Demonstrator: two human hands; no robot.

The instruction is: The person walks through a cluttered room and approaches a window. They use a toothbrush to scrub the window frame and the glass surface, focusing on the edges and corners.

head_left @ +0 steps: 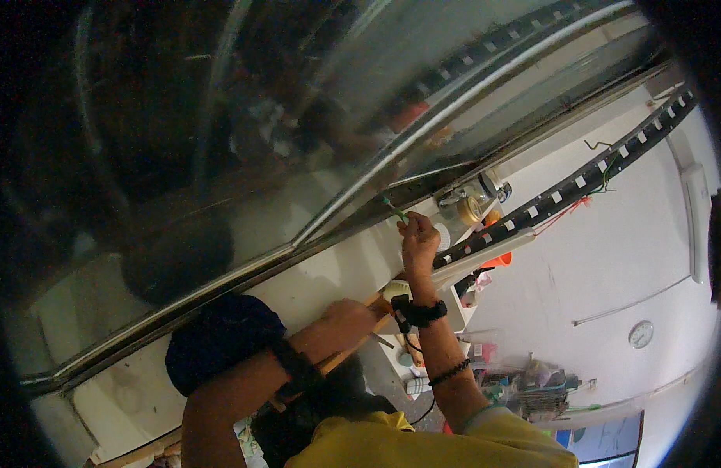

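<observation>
My right hand (pixel 417 238) is raised beside the lower window frame, its fingers closed round a slim green stick that looks like a toothbrush (pixel 396 209). The brush's upper end tilts toward the frame; I cannot tell whether it touches. Lower and to the left, my left hand (pixel 346 321) is over the edge of the white sill (pixel 329 277), by a strip of wood (pixel 335 362). Its fingers are blurred and partly hidden. A dark blue cloth bundle (pixel 220 343) sits on the sill beyond my left forearm.
A large dark window pane (pixel 165 156) with a metal frame rises ahead. Glass jars, one with a gold lid (pixel 470 209), stand right of my right hand. A black band with white squares (pixel 567 189) crosses there. Farther off are a wall clock (pixel 641 335) and a cluttered rack (pixel 532 394).
</observation>
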